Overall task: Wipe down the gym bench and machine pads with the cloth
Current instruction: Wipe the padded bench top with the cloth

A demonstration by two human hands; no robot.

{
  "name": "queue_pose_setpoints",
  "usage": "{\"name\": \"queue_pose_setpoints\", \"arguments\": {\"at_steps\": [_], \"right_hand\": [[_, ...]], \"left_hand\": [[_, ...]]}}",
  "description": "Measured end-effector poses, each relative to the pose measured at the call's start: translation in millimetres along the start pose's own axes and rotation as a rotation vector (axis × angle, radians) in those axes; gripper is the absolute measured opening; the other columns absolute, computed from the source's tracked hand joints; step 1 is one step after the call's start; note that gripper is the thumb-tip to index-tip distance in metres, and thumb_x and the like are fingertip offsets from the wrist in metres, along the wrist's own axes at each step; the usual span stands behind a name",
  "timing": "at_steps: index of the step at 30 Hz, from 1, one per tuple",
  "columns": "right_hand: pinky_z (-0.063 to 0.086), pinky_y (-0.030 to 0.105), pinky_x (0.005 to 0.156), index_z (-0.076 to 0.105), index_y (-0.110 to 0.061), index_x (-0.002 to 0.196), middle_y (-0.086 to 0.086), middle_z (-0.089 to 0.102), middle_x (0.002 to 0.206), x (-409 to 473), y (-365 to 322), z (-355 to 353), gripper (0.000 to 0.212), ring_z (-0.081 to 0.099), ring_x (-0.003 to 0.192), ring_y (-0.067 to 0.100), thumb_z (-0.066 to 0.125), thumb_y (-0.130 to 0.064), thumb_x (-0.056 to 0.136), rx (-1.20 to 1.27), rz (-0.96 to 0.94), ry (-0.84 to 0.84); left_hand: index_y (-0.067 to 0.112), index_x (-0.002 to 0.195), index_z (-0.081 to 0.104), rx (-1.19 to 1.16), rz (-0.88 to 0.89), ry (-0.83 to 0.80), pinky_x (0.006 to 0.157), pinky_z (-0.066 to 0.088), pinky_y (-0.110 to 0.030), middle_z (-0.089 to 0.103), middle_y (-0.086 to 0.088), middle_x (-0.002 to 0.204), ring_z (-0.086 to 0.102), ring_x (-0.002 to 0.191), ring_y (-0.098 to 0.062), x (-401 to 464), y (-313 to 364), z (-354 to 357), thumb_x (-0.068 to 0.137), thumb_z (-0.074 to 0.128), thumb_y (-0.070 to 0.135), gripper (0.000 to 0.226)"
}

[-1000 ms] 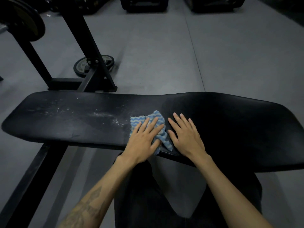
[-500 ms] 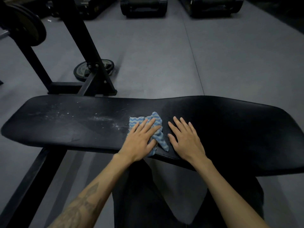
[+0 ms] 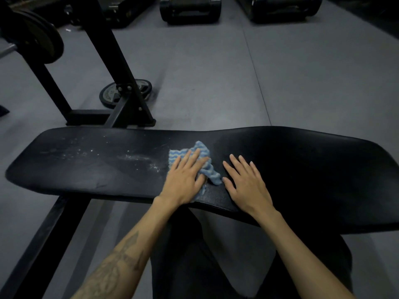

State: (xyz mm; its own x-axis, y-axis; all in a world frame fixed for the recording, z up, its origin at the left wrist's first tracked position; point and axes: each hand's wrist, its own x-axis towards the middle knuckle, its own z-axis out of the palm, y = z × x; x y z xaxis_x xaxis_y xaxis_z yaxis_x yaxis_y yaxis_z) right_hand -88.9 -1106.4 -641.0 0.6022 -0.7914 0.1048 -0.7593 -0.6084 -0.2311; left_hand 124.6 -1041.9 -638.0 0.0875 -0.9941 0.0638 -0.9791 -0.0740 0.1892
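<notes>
A long black padded gym bench runs across the view. White dusty specks mark its left half; the right half looks dark and plain. A blue-and-white wavy-striped cloth lies crumpled near the middle of the pad. My left hand presses flat on the cloth with straight fingers, covering much of it. Just to the right, my right hand rests flat on the bare pad, fingers spread, close beside the cloth's lower corner.
A black steel rack frame stands behind the bench's left part, with a weight plate lying on the grey floor at its foot. A loaded barbell plate hangs at upper left. Dark equipment lines the far floor.
My left hand has slid the cloth slightly left along the pad toward the dusty patch. My right hand stays flat beside it, barely shifted.
</notes>
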Motion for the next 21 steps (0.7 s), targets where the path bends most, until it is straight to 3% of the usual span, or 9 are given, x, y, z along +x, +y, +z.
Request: {"name": "queue_pose_setpoints", "arguments": {"at_steps": [4, 6, 11, 17, 19, 21], "right_hand": [[0.013, 0.045, 0.127, 0.036, -0.024, 0.157, 0.001, 0.025, 0.166, 0.9, -0.1, 1.0, 0.069, 0.017, 0.155, 0.022, 0.014, -0.055, 0.099, -0.002, 0.006, -0.006], [0.014, 0.045, 0.126, 0.038, -0.023, 0.156, 0.003, 0.028, 0.166, 0.9, -0.9, 0.2, 0.068, 0.02, 0.155, 0.023, 0.016, -0.053, 0.099, 0.006, 0.002, 0.003], [0.012, 0.044, 0.126, 0.037, -0.023, 0.156, 0.003, 0.027, 0.166, -0.4, -0.1, -1.6, 0.068, 0.018, 0.155, 0.023, 0.016, -0.051, 0.097, 0.011, -0.004, -0.006], [0.017, 0.045, 0.126, 0.042, -0.023, 0.154, 0.002, 0.031, 0.164, -0.5, -1.7, 0.8, 0.066, 0.024, 0.153, 0.024, 0.021, -0.053, 0.099, 0.011, 0.009, 0.02], [0.018, 0.045, 0.125, 0.043, -0.022, 0.153, 0.003, 0.033, 0.164, -0.4, -1.7, 0.7, 0.065, 0.025, 0.153, 0.024, 0.021, -0.052, 0.099, 0.016, 0.009, 0.027], [0.019, 0.046, 0.125, 0.044, -0.021, 0.153, 0.004, 0.034, 0.163, 0.0, -1.3, 0.2, 0.065, 0.026, 0.153, 0.025, 0.022, -0.05, 0.099, 0.017, 0.005, 0.029]], "left_hand": [[0.028, 0.162, 0.026, -0.019, -0.294, 0.054, 0.129, 0.002, -0.047, 0.011, -0.004, 0.173, 0.005, 0.16, -0.026, 13.2, 17.9, 4.3, 0.095, 0.017, 0.048, 0.07], [0.028, 0.162, 0.024, -0.024, -0.238, 0.026, 0.129, 0.001, -0.048, 0.007, -0.005, 0.173, 0.0, 0.16, -0.029, 9.2, 32.7, 6.6, 0.096, 0.015, 0.051, 0.071], [0.035, 0.161, 0.025, -0.033, 0.138, -0.017, 0.129, 0.002, -0.04, 0.01, 0.007, 0.172, 0.004, 0.16, -0.017, -7.2, 12.4, 2.2, 0.097, 0.016, 0.055, 0.068], [0.03, 0.163, 0.022, -0.013, -0.267, 0.024, 0.13, -0.001, -0.045, 0.006, -0.002, 0.173, 0.0, 0.16, -0.025, 22.4, 14.6, 2.5, 0.099, 0.019, 0.049, 0.067], [0.03, 0.163, 0.02, 0.0, -0.189, -0.003, 0.13, -0.002, -0.047, 0.005, -0.001, 0.173, -0.001, 0.16, -0.028, 24.4, 28.2, 2.8, 0.099, 0.014, 0.053, 0.069], [0.032, 0.162, 0.024, -0.011, -0.004, -0.035, 0.13, -0.001, -0.045, 0.008, 0.004, 0.173, 0.0, 0.16, -0.025, 18.5, 29.2, 2.0, 0.094, 0.007, 0.057, 0.075]]}}
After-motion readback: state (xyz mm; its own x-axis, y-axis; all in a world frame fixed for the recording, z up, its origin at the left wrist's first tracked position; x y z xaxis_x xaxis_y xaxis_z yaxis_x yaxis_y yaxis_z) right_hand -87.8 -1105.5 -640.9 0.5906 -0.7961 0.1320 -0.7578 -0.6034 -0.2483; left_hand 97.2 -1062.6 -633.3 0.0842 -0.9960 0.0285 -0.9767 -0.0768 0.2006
